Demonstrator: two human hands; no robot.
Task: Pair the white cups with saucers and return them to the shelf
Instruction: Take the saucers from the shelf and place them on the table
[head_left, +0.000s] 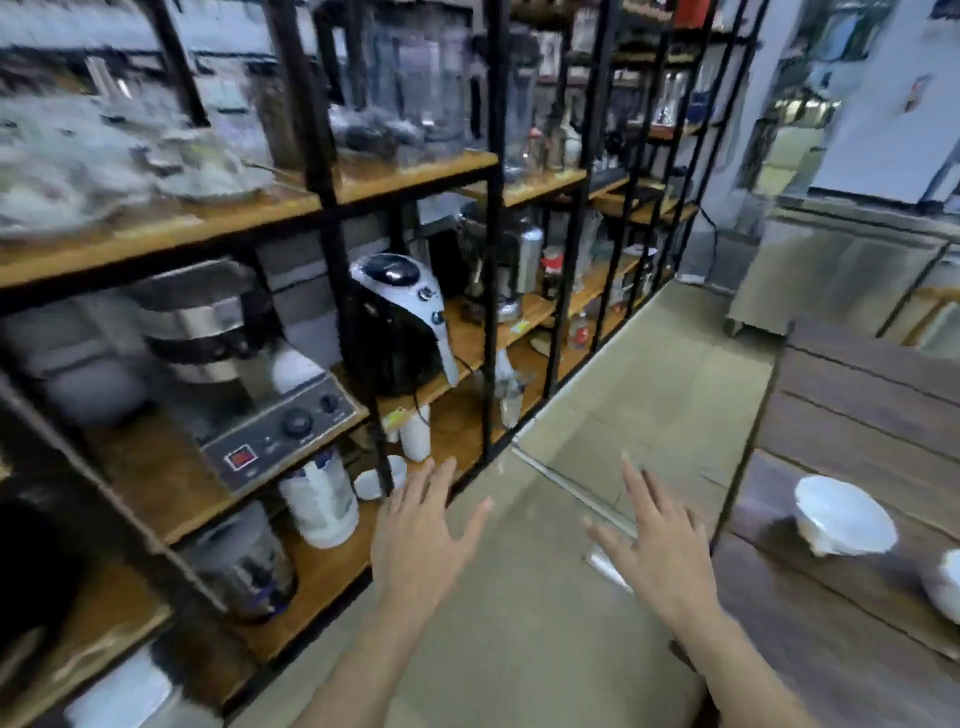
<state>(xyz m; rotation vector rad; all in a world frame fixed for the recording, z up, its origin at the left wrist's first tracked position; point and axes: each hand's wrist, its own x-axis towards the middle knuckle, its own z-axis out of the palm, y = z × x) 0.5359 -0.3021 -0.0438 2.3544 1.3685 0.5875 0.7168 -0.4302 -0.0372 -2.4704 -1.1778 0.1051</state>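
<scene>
Both hands, left (421, 540) and right (657, 558), hover spread and empty between black-framed wooden shelf (400, 179) and dark wooden surface (852, 415) carrying white ceramic cup (844, 514), presumably awaiting pickup.

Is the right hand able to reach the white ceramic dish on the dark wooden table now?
Probably yes: the right hand is open, empty, and nothing lies between it and the white ceramic dish on the dark wooden table.

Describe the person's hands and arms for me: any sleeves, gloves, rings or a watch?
Both the left hand and right hand are bare, with no gloves. No rings, watch or wristband show. Both forearms are uncovered down to the bottom edge of the picture, so no sleeve is in view. The picture is somewhat blurred, so fine marks cannot be told.
</scene>
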